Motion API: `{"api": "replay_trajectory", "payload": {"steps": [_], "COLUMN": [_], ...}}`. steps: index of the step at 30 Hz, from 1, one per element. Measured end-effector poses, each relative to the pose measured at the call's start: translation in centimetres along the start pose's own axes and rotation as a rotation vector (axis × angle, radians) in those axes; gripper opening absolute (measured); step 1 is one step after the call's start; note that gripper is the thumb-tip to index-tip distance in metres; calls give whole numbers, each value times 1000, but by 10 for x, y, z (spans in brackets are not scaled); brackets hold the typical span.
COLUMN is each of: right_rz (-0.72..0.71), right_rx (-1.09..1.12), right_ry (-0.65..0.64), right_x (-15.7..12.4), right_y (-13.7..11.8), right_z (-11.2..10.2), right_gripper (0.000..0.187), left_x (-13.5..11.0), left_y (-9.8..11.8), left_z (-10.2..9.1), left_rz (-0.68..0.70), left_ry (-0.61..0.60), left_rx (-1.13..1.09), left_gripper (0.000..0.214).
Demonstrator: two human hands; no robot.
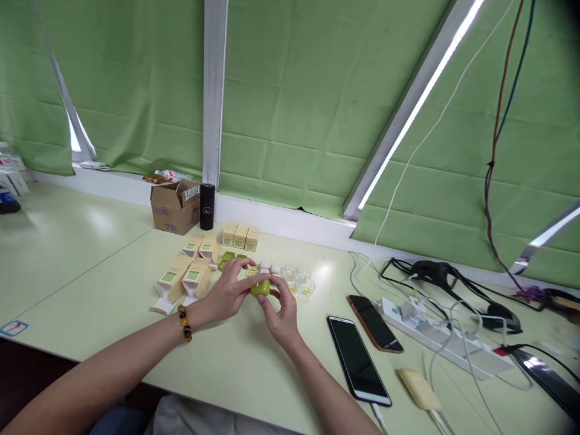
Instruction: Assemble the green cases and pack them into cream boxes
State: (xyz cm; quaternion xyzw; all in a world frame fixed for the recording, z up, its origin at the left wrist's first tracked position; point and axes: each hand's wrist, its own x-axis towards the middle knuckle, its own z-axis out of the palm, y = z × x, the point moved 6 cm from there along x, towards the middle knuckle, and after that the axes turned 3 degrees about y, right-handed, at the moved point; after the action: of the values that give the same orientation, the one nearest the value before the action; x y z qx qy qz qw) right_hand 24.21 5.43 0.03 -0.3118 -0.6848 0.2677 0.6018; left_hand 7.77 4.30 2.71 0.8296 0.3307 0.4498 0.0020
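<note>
A small, rounded, glossy green case (260, 288) is held up over the table between my two hands. My right hand (283, 308) pinches it from the right, thumb below and fingers behind. From the left, my left hand (231, 290) closes on it with its fingers reaching across the top. Just beyond my hands lie several similar green pieces (229, 258), small yellowish pieces (251, 271), pale pink-white pieces (270, 267) and clear cups with yellow bottoms (302, 281). Left of my left hand lie several tan cartons (171, 279) with green labels, some with open flaps.
Three closed small boxes (240, 236) stand behind, near a black tumbler (207, 207) and a cardboard box (174, 208). On the right lie a white-edged phone (357, 359), a second phone (375, 323), a cream-coloured rounded device (419, 389) and a power strip (439, 338) with tangled cables.
</note>
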Motion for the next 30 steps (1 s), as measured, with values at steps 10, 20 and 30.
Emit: {"api": "replay_trajectory", "payload": {"steps": [10,20,30], "right_rz": [8,-202,-211], "right_rx": [-147,-854,-1121], "right_ry": [39,-141,-331], "right_x": [1,17,55], "right_y": [15,40,61], "right_z": [-6,1,59], "right_gripper": [25,25,18], "left_x": [1,-3,-8], "left_y": [-43,-66,-81], "left_z": [18,20,27], "left_rz": [-491,-693,-733], "left_ry": [142,327,393], "left_rx": [-738,-1285,-1389], "left_gripper": [48,44,17]}}
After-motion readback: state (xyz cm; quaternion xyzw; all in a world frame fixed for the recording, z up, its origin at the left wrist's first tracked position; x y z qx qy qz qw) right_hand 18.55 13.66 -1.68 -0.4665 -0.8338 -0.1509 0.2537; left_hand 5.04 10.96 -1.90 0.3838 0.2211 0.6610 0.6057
